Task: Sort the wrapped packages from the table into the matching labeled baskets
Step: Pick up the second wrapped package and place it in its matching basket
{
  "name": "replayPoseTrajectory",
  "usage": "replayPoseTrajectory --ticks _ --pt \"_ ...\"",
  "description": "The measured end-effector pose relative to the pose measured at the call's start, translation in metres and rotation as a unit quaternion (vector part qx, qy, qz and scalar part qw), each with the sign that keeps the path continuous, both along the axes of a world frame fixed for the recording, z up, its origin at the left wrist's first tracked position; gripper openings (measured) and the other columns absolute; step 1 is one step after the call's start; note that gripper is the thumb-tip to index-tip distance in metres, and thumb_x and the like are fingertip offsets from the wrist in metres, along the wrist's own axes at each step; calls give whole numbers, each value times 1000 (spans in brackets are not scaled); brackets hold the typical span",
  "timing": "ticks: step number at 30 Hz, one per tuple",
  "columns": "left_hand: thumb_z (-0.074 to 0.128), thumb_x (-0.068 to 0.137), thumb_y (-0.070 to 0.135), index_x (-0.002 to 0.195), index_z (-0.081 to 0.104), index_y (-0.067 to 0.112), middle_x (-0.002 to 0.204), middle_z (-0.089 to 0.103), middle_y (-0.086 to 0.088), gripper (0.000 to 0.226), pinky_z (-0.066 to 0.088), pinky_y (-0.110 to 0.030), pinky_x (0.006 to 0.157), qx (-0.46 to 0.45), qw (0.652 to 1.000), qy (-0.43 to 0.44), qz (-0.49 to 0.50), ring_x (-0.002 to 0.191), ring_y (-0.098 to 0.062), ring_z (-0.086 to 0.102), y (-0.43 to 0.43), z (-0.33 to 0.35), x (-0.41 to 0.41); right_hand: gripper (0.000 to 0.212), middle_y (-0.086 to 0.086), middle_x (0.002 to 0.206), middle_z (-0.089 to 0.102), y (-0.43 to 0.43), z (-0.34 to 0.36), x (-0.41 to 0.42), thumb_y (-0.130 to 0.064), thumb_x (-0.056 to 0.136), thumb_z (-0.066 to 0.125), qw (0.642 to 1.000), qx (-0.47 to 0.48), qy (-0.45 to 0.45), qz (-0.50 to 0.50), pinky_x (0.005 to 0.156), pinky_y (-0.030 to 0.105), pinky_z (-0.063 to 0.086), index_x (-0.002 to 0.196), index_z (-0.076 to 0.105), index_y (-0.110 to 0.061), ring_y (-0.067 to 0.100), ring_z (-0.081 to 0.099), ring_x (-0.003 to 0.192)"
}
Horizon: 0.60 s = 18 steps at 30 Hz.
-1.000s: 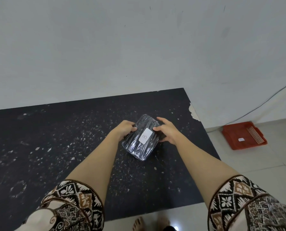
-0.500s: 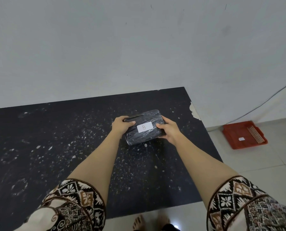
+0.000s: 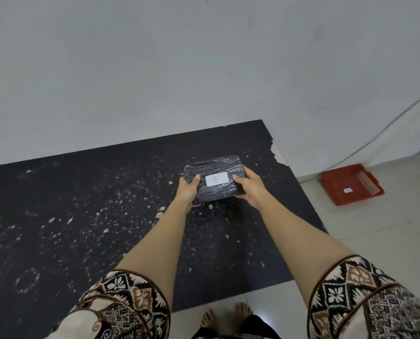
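Observation:
A dark package (image 3: 216, 189) wrapped in clear film carries a white label with the letter B. It is held level above the black speckled table (image 3: 81, 216), label facing me. My left hand (image 3: 188, 189) grips its left end, thumb on top. My right hand (image 3: 249, 187) grips its right end. A red basket (image 3: 350, 184) with a small white label sits on the tiled floor to the right of the table; the letter on it is too small to read.
A white wall rises right behind the table. A thin cable (image 3: 387, 128) runs down the wall toward the red basket. My bare feet (image 3: 226, 316) stand on pale tiles at the table's near edge.
Both hands have lifted the package off the table and turned it from a diagonal position to level, so the B label faces me.

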<state>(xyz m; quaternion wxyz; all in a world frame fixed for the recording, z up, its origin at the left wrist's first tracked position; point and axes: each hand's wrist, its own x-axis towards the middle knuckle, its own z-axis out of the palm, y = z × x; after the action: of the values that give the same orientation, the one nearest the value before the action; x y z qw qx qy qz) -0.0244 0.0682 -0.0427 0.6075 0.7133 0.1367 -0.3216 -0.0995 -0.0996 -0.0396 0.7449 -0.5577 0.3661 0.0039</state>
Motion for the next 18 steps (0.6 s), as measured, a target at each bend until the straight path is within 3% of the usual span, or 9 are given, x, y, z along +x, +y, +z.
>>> replayPoseTrajectory --ticks 9,13,18 --pt "68 88 24 125 46 16 116 61 -3 44 53 -45 83 -17 996 -51 -64 88 -19 61 -75 15 -19 48 8 134 60 -60 10 -42 -4 96 52 996 -4 -37 -87 98 53 50 140 47 -22 27 59 115" --pt "67 89 19 115 47 19 115 64 -4 33 53 -51 94 -28 993 -63 -99 97 -25 64 -135 23 -47 48 8 131 61 -109 14 -77 0 95 50 988 11 -59 -145 79 43 55 137 47 -22 22 62 100" --pt "68 87 11 117 57 10 123 68 -14 32 52 -50 99 -34 989 -87 -111 111 -31 66 -228 16 -102 51 13 127 63 -190 14 -141 6 93 51 977 0 -67 -204 82 44 56 139 47 -15 26 63 97"
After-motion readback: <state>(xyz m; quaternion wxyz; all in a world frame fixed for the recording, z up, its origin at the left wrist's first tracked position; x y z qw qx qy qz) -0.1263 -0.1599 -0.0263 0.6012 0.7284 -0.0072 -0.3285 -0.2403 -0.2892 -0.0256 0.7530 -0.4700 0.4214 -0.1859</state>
